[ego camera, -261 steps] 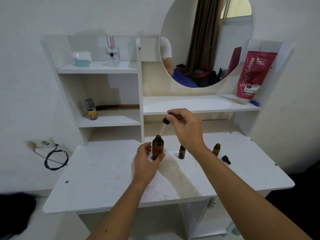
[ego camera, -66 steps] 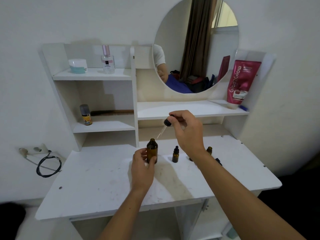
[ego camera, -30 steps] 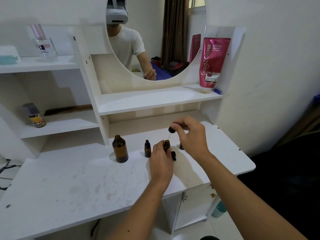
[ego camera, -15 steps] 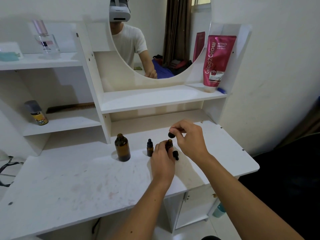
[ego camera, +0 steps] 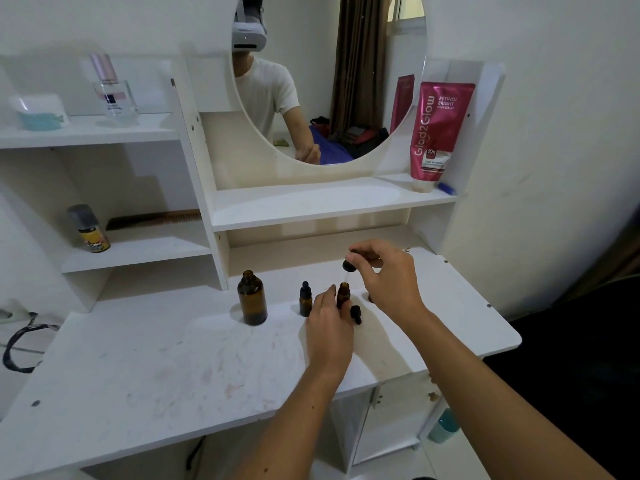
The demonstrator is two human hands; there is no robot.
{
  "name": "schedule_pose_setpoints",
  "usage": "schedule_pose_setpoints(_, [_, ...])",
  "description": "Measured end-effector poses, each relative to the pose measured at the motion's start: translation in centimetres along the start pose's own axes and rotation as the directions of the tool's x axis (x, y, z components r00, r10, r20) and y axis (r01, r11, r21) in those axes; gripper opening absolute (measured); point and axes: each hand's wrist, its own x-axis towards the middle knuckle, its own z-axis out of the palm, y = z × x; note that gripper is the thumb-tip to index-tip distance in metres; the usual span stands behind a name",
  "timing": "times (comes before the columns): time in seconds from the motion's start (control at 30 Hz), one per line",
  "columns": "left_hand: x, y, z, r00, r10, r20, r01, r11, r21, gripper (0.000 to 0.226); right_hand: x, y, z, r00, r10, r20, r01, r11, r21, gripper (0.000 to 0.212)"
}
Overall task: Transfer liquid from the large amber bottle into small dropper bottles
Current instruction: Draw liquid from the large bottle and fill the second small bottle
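Right hand (ego camera: pixel 391 275): the thumb and forefinger are curled and pinch the black rubber bulb of the dropper (ego camera: pixel 348 266). The remaining fingers are loosely curled beside them. The dropper is held above the open small bottle (ego camera: pixel 343 294), and its glass tube points down at the bottle's neck. The tube's tip is too small to tell whether it touches the rim.

Left hand (ego camera: pixel 329 327): the fingers are curled around the open small bottle from the near side and steady it upright on the worktop (ego camera: pixel 138 368). The thumb lies on its right side.

Large amber bottle (ego camera: pixel 251 297): uncapped, upright on the worktop, left of both hands and apart from them. Its liquid level cannot be told.

Capped small bottle (ego camera: pixel 305 299): upright, with a black dropper cap, between the large amber bottle and the left hand.

A loose black cap (ego camera: pixel 356 314) lies on the worktop just right of the left hand. A third small bottle (ego camera: pixel 370 298) is mostly hidden behind the right hand.
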Motion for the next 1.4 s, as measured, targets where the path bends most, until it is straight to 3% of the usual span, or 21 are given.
schedule_pose_setpoints(0.23, [-1.6, -0.2, -1.9, 0.996, 0.062, 0.066, -0.063, 0.998, 0.009, 0.042, 0.8, -2.3, -1.1, 0.995, -0.079, -0.063, 0.079, 0.997, -0.011, 0.011])
schedule_pose_setpoints(0.43, [-2.9, -1.8, -4.7, 0.998, -0.023, 0.061, 0.024, 1.000, -0.019, 0.048, 1.4, -5.4, -0.2, 0.976, -0.192, -0.106, 0.195, 0.981, 0.017, 0.012])
schedule_pose_setpoints(0.63, [-3.6, -4.3, -9.4, 0.996, -0.081, -0.019, 0.081, 0.996, -0.045, 0.033, 1.6, -8.9, 3.8, 0.959, -0.267, -0.095, 0.276, 0.955, 0.108, 0.013])
schedule_pose_setpoints(0.73, [-3.1, -5.5, -11.5, 0.987, -0.120, -0.109, 0.111, 0.990, -0.086, 0.027, 1.6, -10.3, 5.7, 0.962, -0.259, -0.085, 0.270, 0.947, 0.173, 0.013])
schedule_pose_setpoints(0.87, [-1.8, -6.7, -13.0, 0.973, -0.119, -0.199, 0.096, 0.988, -0.122, 0.041, 1.6, -11.5, 7.2, 0.965, -0.250, -0.084, 0.262, 0.943, 0.204, 0.015])
schedule_pose_setpoints(1.1, [0.6, -7.3, -12.9, 0.968, -0.187, -0.167, 0.153, 0.968, -0.201, 0.061, 1.8, -11.5, 8.9, 0.969, -0.244, -0.035, 0.246, 0.950, 0.192, 0.016])
schedule_pose_setpoints(1.4, [1.2, -7.6, -12.8, 0.965, -0.167, -0.200, 0.122, 0.968, -0.220, 0.045, 1.0, -9.0, 11.5, 0.972, -0.201, 0.125, 0.186, 0.975, 0.124, 0.014])
